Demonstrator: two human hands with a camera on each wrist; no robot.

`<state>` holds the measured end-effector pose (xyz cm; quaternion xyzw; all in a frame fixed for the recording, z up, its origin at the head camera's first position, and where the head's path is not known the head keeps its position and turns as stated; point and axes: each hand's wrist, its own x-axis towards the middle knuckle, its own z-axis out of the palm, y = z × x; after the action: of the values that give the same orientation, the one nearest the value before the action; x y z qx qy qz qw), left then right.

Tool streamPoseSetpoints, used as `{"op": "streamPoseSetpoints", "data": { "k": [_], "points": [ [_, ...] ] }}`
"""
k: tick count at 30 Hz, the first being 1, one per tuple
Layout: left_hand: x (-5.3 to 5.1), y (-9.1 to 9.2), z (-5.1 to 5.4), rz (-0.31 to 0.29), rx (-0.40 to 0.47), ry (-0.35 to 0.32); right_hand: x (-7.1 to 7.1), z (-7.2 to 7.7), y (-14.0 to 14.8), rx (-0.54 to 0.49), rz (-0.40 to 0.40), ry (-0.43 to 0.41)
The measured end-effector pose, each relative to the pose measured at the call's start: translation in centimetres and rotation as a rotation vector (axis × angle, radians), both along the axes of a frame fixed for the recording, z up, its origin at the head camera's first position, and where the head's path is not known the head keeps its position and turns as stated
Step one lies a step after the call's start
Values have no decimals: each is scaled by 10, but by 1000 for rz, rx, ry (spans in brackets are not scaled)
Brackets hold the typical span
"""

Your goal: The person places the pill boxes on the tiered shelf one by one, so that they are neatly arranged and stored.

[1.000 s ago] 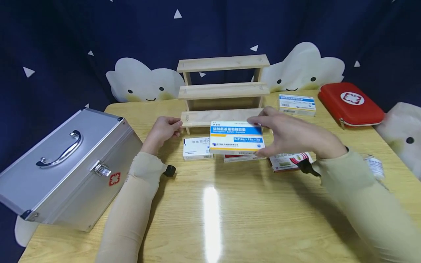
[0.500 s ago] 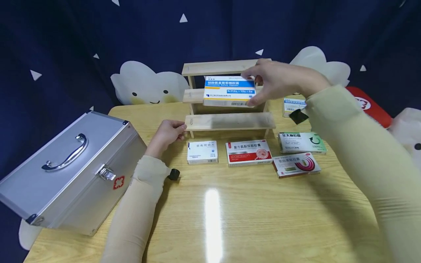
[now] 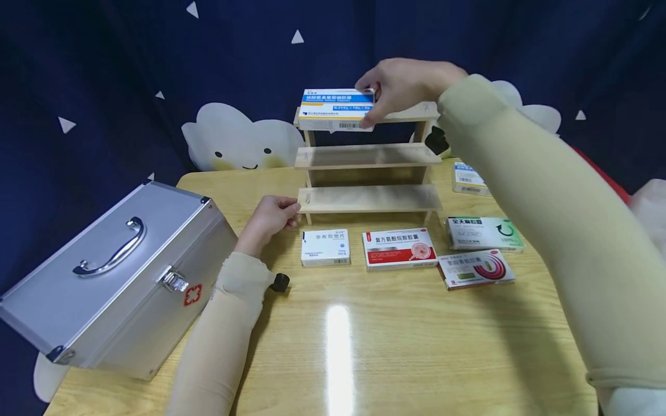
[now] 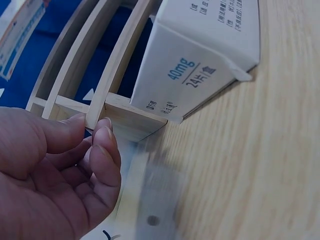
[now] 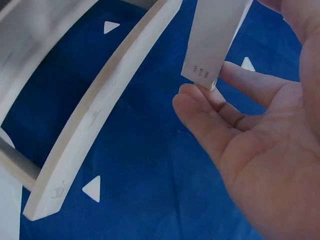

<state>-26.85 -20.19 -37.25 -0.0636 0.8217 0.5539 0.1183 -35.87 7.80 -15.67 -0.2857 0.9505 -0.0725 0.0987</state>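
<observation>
My right hand pinches the right end of a blue-and-white medicine box between thumb and fingers. In the head view the box overlaps the left part of the top tier of a three-tier wooden shelf; I cannot tell whether they touch. The right wrist view shows one narrow side of this box in the fingers, with the shelf board to its left. At the lowest tier's left end, my left hand pinches the board's corner between thumb and fingertips, as the left wrist view confirms.
In front of the shelf lie a white medicine box, a red-and-white one, a green-and-white one and a magenta-patterned one. Another blue-and-white box is behind the right arm. A silver case stands left.
My right hand has raised the blue-and-white box from near the lowest tier to the top tier, moving it slightly left. My left hand keeps its hold on the shelf.
</observation>
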Motion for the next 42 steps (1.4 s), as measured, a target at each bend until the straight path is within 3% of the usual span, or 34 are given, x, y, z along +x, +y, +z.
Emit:
{"op": "streamPoseSetpoints", "data": {
  "k": [9, 20, 28, 42],
  "points": [
    [6, 3, -1, 10, -6, 7, -30, 0, -27, 83, -29, -58],
    [11, 6, 0, 1, 0, 12, -52, -10, -45, 115, -77, -133],
    [11, 9, 0, -4, -2, 19, -59, -14, -40, 165, -75, -155],
    [13, 11, 4, -17, -21, 32, -59, -15, -36, 146, -111, -181]
  ]
}}
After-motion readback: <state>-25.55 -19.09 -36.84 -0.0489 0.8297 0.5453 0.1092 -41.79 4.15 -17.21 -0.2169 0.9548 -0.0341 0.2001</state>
